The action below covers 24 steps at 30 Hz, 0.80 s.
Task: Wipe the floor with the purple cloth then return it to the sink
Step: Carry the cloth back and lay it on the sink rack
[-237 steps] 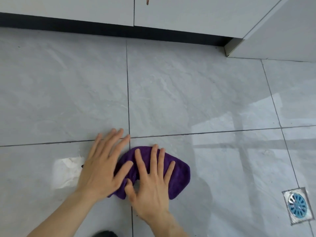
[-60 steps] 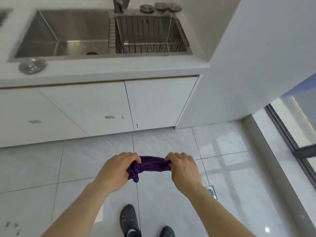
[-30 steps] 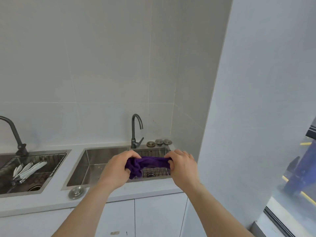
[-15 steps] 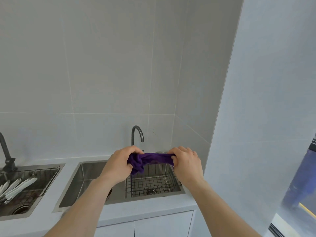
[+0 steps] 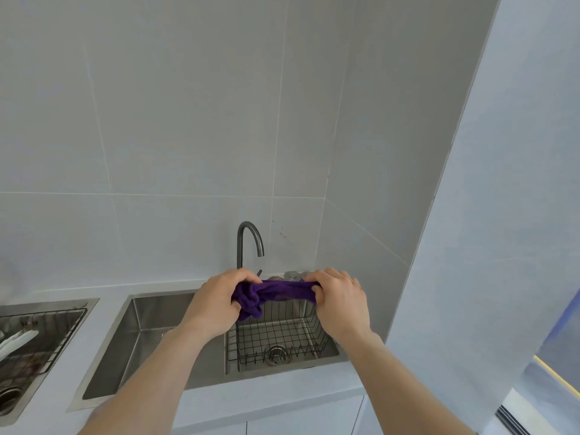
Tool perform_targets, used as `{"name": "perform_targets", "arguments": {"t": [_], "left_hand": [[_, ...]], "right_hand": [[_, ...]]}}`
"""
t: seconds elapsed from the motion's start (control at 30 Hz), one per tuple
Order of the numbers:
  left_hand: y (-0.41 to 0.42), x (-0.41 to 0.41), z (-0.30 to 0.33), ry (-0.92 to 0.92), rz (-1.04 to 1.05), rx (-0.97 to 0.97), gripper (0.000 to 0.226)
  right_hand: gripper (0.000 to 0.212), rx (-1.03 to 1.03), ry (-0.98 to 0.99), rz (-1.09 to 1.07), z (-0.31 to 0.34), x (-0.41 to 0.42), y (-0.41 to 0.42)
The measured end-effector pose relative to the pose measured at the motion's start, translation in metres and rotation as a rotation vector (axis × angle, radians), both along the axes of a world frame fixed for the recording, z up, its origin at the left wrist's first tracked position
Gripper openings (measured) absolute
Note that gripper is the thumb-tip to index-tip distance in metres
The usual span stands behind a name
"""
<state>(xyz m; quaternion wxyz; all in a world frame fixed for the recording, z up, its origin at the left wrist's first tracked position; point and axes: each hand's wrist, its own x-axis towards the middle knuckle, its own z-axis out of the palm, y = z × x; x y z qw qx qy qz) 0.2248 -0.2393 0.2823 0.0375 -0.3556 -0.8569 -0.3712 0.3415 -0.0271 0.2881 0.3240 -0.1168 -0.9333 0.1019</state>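
Note:
The purple cloth [image 5: 270, 294] is bunched and stretched between both hands, held in the air over the steel sink [image 5: 131, 343]. My left hand [image 5: 219, 301] grips its left end, where a crumpled lump hangs down. My right hand [image 5: 340, 301] grips its right end. The cloth hangs above the black wire basket [image 5: 279, 337] that sits in the sink's right part, with the drain [image 5: 276, 354] showing through the wires.
A dark curved faucet [image 5: 248, 243] rises behind the sink, with round metal caps [image 5: 293, 274] beside it. A second sink [image 5: 37, 343] with a wire rack and white utensils lies at the left. A white wall panel [image 5: 502, 215] stands close on the right.
I wiped the floor with the cloth, then stood up holding it in both hands. In the last second the hands carried it forward over the wire basket.

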Motion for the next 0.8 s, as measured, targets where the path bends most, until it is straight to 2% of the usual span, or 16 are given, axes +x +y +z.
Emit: {"name": "perform_targets", "arguments": {"t": [0.2,0.47,0.8], "left_hand": [[0.051,-0.072,-0.047,-0.036,0.030,-0.057,0.064],[0.141,-0.182,-0.117,-0.128,0.087,-0.138,0.062],[0.203,-0.277,-0.218,-0.202,0.075,-0.267,0.055]], "right_hand": [[0.030,-0.047,-0.054,0.016,-0.050,-0.080,0.055],[0.032,-0.129,-0.222,0.054,-0.124,-0.212,0.149],[0.030,-0.188,-0.395,0.107,-0.227,-0.310,0.211]]}}
